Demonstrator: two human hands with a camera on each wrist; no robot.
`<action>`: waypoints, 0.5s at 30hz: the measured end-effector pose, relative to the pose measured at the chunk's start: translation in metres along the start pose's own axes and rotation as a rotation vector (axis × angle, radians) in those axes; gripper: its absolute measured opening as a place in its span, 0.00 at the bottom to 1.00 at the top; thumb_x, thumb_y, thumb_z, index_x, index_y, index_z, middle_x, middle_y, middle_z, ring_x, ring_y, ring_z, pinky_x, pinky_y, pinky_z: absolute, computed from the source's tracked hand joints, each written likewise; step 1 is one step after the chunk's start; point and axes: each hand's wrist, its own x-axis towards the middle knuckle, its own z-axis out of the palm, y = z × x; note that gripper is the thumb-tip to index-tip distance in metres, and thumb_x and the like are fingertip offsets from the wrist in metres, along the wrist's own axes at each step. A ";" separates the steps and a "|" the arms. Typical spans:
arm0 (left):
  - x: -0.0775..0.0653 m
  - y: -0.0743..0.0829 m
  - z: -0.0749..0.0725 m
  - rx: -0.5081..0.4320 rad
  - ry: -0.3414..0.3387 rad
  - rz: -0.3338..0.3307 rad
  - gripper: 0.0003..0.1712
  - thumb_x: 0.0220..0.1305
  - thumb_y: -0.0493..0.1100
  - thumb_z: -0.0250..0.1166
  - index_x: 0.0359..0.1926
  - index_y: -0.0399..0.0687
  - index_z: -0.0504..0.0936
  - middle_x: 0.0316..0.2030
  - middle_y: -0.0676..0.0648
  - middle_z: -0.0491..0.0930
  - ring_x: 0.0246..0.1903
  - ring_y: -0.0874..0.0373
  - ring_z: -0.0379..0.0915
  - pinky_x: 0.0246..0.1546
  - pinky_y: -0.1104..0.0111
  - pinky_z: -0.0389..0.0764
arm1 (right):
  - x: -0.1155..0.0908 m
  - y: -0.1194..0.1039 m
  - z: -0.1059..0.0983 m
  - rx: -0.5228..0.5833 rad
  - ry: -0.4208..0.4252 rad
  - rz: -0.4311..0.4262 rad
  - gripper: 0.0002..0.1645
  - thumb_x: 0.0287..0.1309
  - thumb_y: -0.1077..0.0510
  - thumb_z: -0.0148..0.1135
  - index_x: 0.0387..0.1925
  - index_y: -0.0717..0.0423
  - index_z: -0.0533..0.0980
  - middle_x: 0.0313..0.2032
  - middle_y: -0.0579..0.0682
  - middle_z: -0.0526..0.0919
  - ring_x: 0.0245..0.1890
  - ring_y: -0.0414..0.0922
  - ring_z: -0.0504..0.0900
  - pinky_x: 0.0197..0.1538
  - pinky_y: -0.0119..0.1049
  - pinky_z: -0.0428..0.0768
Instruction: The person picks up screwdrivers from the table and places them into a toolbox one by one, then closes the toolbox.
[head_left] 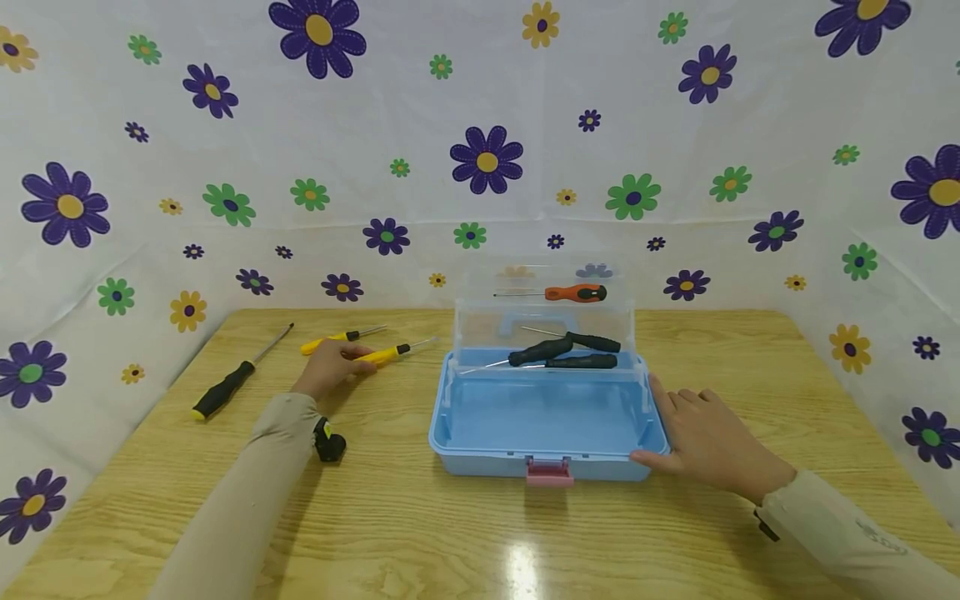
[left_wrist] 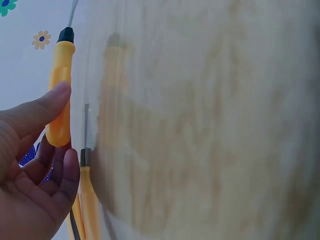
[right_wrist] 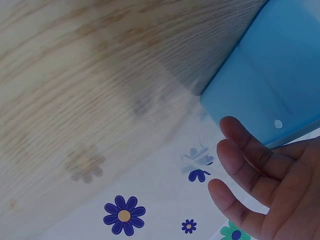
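My left hand (head_left: 330,367) pinches the yellow handle of a screwdriver (head_left: 386,356), its shaft pointing right toward the toolbox. In the left wrist view, the thumb and fingers hold the lower part of that yellow handle (left_wrist: 61,65). Just behind it on the table lies a second yellow screwdriver (head_left: 322,342). My right hand (head_left: 708,442) rests against the right side of a light blue toolbox (head_left: 480,462), thumb at the front corner and fingers extended. Its clear lid stands open. An orange screwdriver (head_left: 573,293) and several black-handled screwdrivers (head_left: 581,362) lie on clear tiers above the blue base.
A long black screwdriver (head_left: 225,390) with a yellow end lies at the left of the wooden table (head_left: 480,542). The toolbox has a pink latch (head_left: 549,473) in front. A white flowered cloth (head_left: 420,108) hangs behind and at both sides.
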 end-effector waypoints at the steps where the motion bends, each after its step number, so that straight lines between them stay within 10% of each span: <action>1: 0.000 0.000 0.000 -0.005 0.004 0.001 0.24 0.57 0.47 0.67 0.52 0.38 0.80 0.51 0.34 0.78 0.49 0.44 0.74 0.50 0.56 0.75 | 0.000 0.000 0.000 0.001 0.001 -0.001 0.63 0.49 0.21 0.50 0.64 0.73 0.60 0.47 0.63 0.82 0.45 0.55 0.81 0.47 0.54 0.76; 15: -0.003 0.018 -0.004 -0.097 0.025 -0.023 0.20 0.59 0.43 0.66 0.50 0.37 0.81 0.50 0.35 0.79 0.46 0.47 0.73 0.50 0.59 0.75 | -0.001 0.000 -0.001 0.003 -0.004 -0.005 0.63 0.50 0.22 0.50 0.64 0.74 0.59 0.47 0.64 0.81 0.44 0.56 0.81 0.47 0.54 0.76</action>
